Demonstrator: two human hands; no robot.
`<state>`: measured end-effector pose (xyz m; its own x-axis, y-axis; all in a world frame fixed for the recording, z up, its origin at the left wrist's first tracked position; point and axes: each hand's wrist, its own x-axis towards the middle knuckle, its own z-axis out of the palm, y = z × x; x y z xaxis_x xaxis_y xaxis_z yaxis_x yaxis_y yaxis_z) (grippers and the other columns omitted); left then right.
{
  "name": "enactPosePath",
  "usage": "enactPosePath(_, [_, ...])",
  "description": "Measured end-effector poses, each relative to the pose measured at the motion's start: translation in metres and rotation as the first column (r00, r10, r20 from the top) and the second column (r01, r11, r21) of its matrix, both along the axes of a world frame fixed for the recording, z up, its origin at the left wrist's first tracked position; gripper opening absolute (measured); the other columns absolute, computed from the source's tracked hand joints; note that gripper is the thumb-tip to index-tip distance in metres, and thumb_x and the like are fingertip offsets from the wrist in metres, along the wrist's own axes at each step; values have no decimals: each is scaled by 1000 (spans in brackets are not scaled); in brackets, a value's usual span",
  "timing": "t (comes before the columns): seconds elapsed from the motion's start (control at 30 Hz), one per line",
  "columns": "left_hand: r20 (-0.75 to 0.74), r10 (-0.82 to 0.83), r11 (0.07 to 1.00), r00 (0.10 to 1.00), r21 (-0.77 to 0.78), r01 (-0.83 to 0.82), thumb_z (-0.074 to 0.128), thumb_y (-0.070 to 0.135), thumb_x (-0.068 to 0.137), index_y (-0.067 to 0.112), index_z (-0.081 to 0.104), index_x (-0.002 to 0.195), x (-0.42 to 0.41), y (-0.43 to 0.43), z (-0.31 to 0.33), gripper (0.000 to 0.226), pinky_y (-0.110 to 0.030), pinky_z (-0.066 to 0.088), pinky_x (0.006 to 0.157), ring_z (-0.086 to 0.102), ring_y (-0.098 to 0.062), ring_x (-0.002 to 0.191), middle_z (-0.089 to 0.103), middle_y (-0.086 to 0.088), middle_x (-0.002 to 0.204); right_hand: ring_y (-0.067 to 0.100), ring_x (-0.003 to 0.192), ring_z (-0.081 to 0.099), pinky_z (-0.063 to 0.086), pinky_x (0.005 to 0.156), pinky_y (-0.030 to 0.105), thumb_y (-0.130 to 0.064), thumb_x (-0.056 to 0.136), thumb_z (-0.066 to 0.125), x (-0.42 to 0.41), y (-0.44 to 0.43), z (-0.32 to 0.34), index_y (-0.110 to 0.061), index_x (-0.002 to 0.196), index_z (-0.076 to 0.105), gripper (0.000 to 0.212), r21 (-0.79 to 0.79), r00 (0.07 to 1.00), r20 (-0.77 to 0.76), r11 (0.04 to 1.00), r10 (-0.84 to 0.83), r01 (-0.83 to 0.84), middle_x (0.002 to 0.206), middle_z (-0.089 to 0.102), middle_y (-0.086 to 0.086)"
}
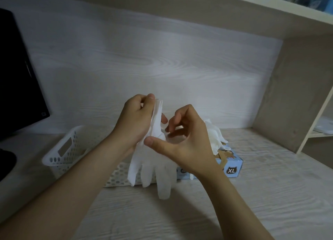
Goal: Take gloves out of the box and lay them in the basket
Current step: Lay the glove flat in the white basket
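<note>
Fingers (150, 97) of left hand (135, 121) pinch white glove (153, 167) mid-frame; right hand (189, 142) fingers curl on its cuff.
Glove hangs above basket (61, 155) front edge, box (232, 166) just right of it on table (270, 185).

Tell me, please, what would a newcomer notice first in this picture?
First, the white glove hanging down in the centre, its cuff pinched by the left hand, with the right hand close beside it. Behind it stand a white perforated basket on the left and a blue box marked XL on the right.
</note>
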<state>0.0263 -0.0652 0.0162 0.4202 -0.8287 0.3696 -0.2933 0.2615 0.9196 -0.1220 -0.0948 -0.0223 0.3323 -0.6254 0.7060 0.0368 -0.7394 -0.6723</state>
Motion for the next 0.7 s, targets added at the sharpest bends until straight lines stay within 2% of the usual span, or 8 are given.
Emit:
enactPosePath(0.1, [29,-29,998,999,-52,30,42,42,112,17,64,112,2,2,3,33,-37,59,77,73,-15,71,79,-2,81,16,78,60,48,72,23,-51,62,97,3,-2,-4,-19,75,59,52,-209,983,-74,966,-170,151,77,58,-14])
enactPosePath(0.17, [-3,-75,996,997,-56,75,42,40,112,15,63,111,3,3,5,33,-41,60,81,75,-20,72,79,-5,82,16,81,63,49,72,23,-55,64,94,5,-5,-6,-22,72,65,44,-244,972,-91,951,-217,190,79,61,-14])
enactPosePath(0.23, [-40,-91,995,995,-45,89,43,39,112,13,63,110,5,1,4,33,-42,60,81,75,-23,72,79,-7,84,16,80,66,52,71,25,-47,72,93,5,-7,-8,-23,75,71,32,-209,973,-102,960,-209,185,77,67,-13])
enactPosePath(0.33, [-14,2,999,1000,-53,-3,48,43,110,16,67,111,10,-8,-1,34,-44,61,88,75,-22,88,78,-5,96,15,76,70,53,72,27,-18,89,81,3,-9,-8,-19,82,76,9,-107,988,-119,990,-100,88,75,73,-8])
enactPosePath(0.43, [-5,29,997,1000,-71,-29,47,44,110,19,72,115,12,-10,-2,36,-29,55,84,72,-11,96,77,1,105,15,72,70,57,69,35,-1,90,63,2,-10,-3,-13,86,78,19,119,997,16,990,71,-73,78,76,2])
enactPosePath(0.53, [-27,-105,994,994,31,105,42,57,108,13,77,106,15,-8,-1,56,-23,55,73,75,-9,83,80,0,92,21,68,63,52,62,32,-5,81,53,0,-11,1,-13,81,78,26,325,973,177,924,150,-201,75,72,10])
enactPosePath(0.6, [-60,-195,978,979,68,199,49,60,104,-1,74,100,14,-7,-2,66,-30,57,74,74,-17,77,80,-11,90,28,76,64,52,70,35,-8,82,52,-3,-13,4,-9,85,78,26,431,964,211,870,160,-238,82,72,19])
enactPosePath(0.7, [-110,-224,971,968,61,232,57,52,104,1,73,90,14,-9,-5,55,-31,57,74,71,-16,75,75,-7,82,45,98,69,55,89,48,-11,94,50,-6,-17,5,6,106,72,30,548,968,202,802,148,-237,109,69,36])
